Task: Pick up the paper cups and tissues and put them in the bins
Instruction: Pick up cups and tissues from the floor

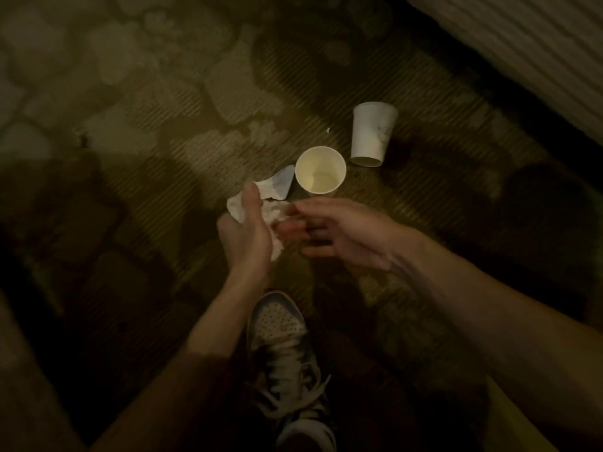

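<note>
The floor is a carpet (195, 93) with stripes and blotchy shapes. It is dim here. There is lots of bare carpet to the left and at the top. At the top right runs the edge of something big and pale with stripes (522, 44), and a dark shadow lies along it.

The left hand (244, 230) holds a crumpled white tissue (272, 187). Its fingers curl around the tissue and the thumb sticks up. The right hand (329, 230) is just beside it. Its fingers are stretched out toward the tissue and hold nothing. They look blurry.

One paper cup (320, 171) stands on the carpet just past both hands, with its open top facing up. It sits right next to the tissue. A second paper cup (373, 135) is near it, closer to the striped edge. I cannot tell if this one stands or lies down.

A tiny white scrap (328, 129) lies between the cups. A laced shoe (280, 337) is under the arms.
</note>
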`<state>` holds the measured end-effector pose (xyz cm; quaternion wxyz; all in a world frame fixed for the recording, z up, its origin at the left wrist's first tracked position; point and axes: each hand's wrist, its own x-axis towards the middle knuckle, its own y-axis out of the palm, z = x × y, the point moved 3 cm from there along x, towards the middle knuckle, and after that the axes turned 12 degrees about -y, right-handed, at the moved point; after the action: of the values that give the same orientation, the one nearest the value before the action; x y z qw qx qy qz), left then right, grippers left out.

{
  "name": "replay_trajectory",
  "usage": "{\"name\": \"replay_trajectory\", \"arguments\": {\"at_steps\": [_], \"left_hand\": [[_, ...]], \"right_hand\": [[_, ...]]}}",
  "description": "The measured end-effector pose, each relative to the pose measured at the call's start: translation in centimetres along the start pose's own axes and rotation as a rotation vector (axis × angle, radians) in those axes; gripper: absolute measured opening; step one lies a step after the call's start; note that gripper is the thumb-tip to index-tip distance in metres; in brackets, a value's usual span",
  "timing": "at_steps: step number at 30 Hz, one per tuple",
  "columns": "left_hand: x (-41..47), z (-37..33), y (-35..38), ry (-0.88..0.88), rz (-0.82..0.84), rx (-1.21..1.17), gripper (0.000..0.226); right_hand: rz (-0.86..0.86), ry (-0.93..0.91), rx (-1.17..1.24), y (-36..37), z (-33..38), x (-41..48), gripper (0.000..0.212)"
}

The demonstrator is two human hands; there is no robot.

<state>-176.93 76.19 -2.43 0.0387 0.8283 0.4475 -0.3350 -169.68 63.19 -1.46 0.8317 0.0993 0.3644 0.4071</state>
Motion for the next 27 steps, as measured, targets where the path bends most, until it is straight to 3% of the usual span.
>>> {"name": "replay_trajectory", "arguments": {"at_steps": [2,7,10,12,14,15,18,22,25,27], "left_hand": [[2.8,-0.8,-0.5,0.130,-0.049,0.161,0.042],[8.9,-0.9,0.7,0.361,0.029,0.652,0.058],[10.3,0.7,2.1,0.541,0.138,1.126,0.049],[9.9,1.7,2.5,0.706,0.142,1.297,0.045],[9.5,2.0,2.6,0.756,0.093,1.280,0.042],[9.4,1.8,2.5,0.688,0.062,1.217,0.043],[9.3,0.7,1.9,0.285,0.037,0.887,0.066],[7.1,-1.0,2.1,0.151,0.073,0.705,0.097],[6.5,-1.1,2.2,0.153,0.120,0.571,0.083],[6.2,-1.1,2.2,0.215,0.170,0.517,0.066]], "right_hand": [[-0.067,0.034,-0.079,-0.8,-0.1,0.3,0.022],[-0.388,0.109,-0.337,-4.2,-1.2,0.5,0.041],[-0.534,0.076,-0.501,-6.1,-1.1,0.8,0.047],[-0.540,0.065,-0.544,-7.1,-1.1,1.3,0.039],[-0.574,0.071,-0.604,-8.3,-1.0,1.7,0.022],[-0.617,0.065,-0.636,-9.0,-0.8,1.9,0.015],[-0.827,-0.003,-0.639,-11.3,0.8,1.6,0.017],[-0.992,-0.105,-0.441,-12.9,2.3,1.3,0.047],[-1.003,-0.114,-0.377,-12.9,2.2,2.1,0.087],[-0.971,-0.141,-0.358,-12.7,2.3,3.0,0.102]]}}
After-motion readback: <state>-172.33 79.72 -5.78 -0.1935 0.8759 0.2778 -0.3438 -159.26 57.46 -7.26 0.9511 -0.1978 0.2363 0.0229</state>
